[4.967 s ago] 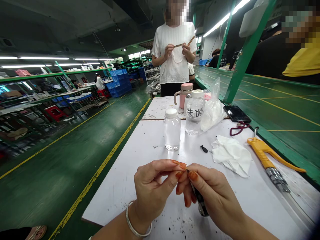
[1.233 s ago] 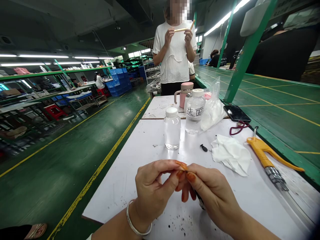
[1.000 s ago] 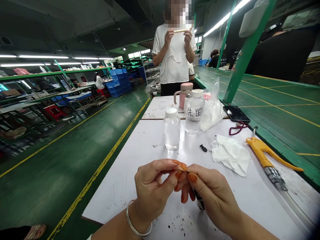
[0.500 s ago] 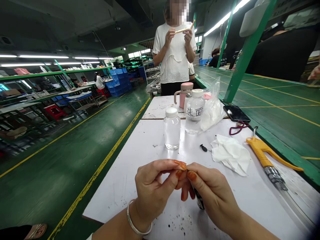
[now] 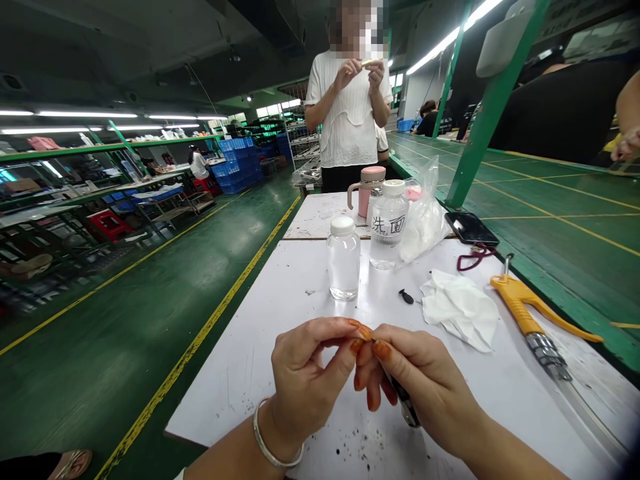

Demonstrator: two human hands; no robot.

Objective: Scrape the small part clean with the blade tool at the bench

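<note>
Over the white table (image 5: 225, 373), my left hand (image 5: 315, 370) is closed in a pinch, its fingertips stained orange. What it pinches is too small to make out. My right hand (image 5: 430, 380) meets it tip to tip, fingers closed round a slim dark tool (image 5: 409, 410) with a shiny rounded end. Most of that tool is hidden by the palm and fingers, so its kind does not show. Dark crumbs (image 5: 363, 447) lie scattered beneath both hands. Beyond them sit a small black piece (image 5: 406, 297) and a crumpled white tissue (image 5: 460, 310).
A clear bottle (image 5: 343, 260), a marked ribbed bottle (image 5: 387, 230), a pink mug (image 5: 370, 193) and a plastic bag (image 5: 423, 223) stand ahead. On the right lie a phone (image 5: 471, 228) and a yellow air gun (image 5: 520, 307) with its hose. Someone in white (image 5: 350, 110) stands opposite.
My hands stay together at nearly the same spot. The dark tool's lower end has swung slightly down and to the right. The person opposite has turned the stick-like thing they hold.
</note>
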